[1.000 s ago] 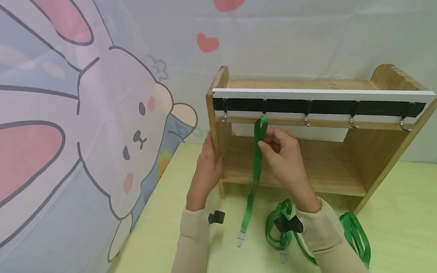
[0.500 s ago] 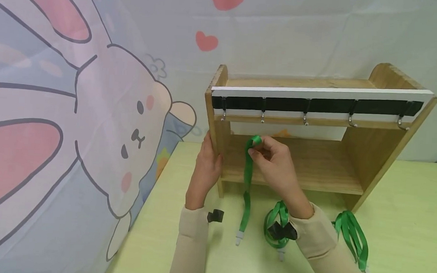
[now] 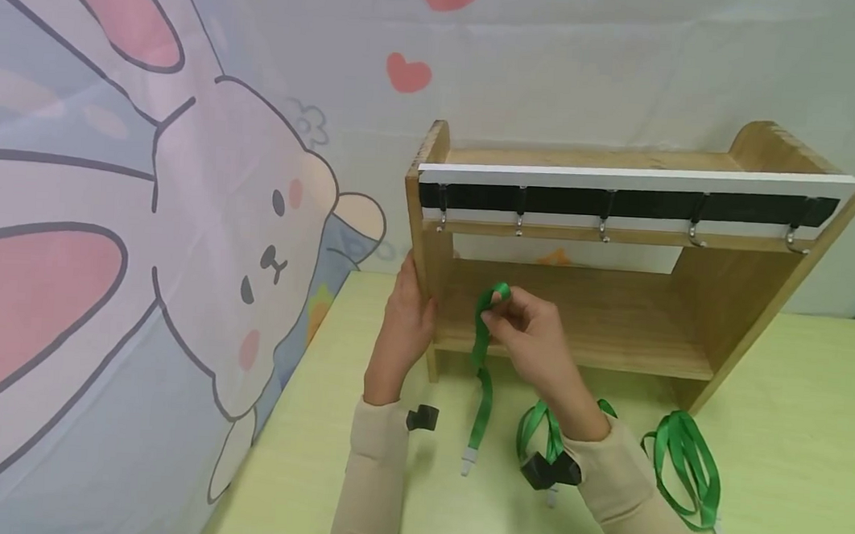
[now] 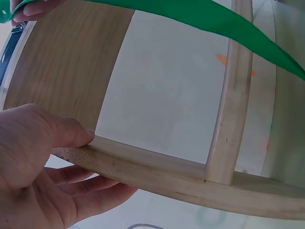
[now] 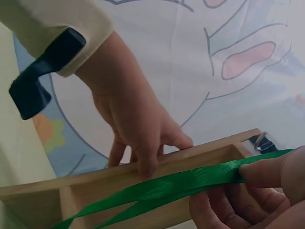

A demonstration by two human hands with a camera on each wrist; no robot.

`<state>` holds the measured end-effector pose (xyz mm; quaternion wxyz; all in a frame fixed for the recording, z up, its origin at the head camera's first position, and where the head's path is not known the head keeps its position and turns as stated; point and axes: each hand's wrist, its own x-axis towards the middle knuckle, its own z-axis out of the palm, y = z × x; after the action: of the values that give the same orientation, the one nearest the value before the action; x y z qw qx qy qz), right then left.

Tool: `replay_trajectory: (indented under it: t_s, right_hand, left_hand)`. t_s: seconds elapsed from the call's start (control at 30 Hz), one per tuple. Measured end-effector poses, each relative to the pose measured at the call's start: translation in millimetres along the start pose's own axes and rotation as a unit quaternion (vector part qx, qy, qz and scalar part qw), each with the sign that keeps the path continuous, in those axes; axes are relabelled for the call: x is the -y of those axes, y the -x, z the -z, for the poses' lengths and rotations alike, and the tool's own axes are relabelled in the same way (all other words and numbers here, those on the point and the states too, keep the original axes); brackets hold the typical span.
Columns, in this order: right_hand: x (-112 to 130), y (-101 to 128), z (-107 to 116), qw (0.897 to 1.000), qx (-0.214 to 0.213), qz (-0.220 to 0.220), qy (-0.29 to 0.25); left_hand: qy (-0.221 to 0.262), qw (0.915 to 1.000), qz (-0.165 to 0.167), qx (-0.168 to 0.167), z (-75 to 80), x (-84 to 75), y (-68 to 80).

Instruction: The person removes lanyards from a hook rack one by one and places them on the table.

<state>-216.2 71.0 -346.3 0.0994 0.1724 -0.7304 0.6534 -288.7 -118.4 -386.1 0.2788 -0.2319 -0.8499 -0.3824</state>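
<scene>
My left hand (image 3: 404, 330) holds the left side panel of a wooden shelf (image 3: 578, 307). In the left wrist view its thumb lies along the panel's inner edge and the fingers reach round the outer face. With thumb and fingers, my right hand (image 3: 536, 341) pinches a green lanyard (image 3: 482, 403) near its looped top, in front of the lower shelf board. The strap hangs down toward the table, a pale plastic clip (image 3: 468, 461) at its end. Seen from the right wrist, two layers of the lanyard (image 5: 181, 183) run out from between the fingers.
A black strip (image 3: 644, 206) with several metal hooks crosses the shelf's upper front. Two more green items lie on the table: a coiled lanyard (image 3: 527, 435) partly behind my right wrist, and a folded lanyard (image 3: 687, 462) farther right. A rabbit-print cloth (image 3: 277, 235) hangs at left.
My right hand has come down with the lanyard, whose loop has dropped from the second hook from the left to well below it. The left hand stays on the panel.
</scene>
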Motion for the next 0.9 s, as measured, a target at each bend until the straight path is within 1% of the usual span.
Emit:
replay_trajectory:
  t_s: [0.1,0.23,0.43,0.53,0.63,0.73,0.9]
  right_hand:
    - [-8,3,-1,0.999,0.01,-0.029,-0.026]
    - [-18,8,-4,0.997,0.016,-0.058,-0.043]
    - [-34,15,-10,0.993,0.012,-0.097,-0.059]
    - [-41,18,-12,0.99,0.007,-0.121,-0.068]
    - [-45,20,-12,0.989,0.007,-0.127,-0.072]
    - [-48,22,-12,0.989,0.011,-0.124,-0.077]
    - [-53,26,-12,0.988,0.015,-0.129,-0.079]
  left_hand:
    - [0.0,1.0,0.002,0.001,0.1,-0.4,-0.2]
    - [0.002,1.0,0.008,0.003,0.8,-1.6,0.0]
    - [-0.002,0.9997,0.024,0.008,3.1,-3.0,0.8]
    - [-0.001,0.9996,0.025,0.01,3.4,-4.5,1.1]
    - [0.004,0.9997,0.024,0.009,3.8,-4.8,1.2]
    - [0.006,0.9997,0.023,0.009,4.0,-4.7,1.3]
    - [0.0,0.9997,0.022,0.005,3.8,-4.3,0.8]
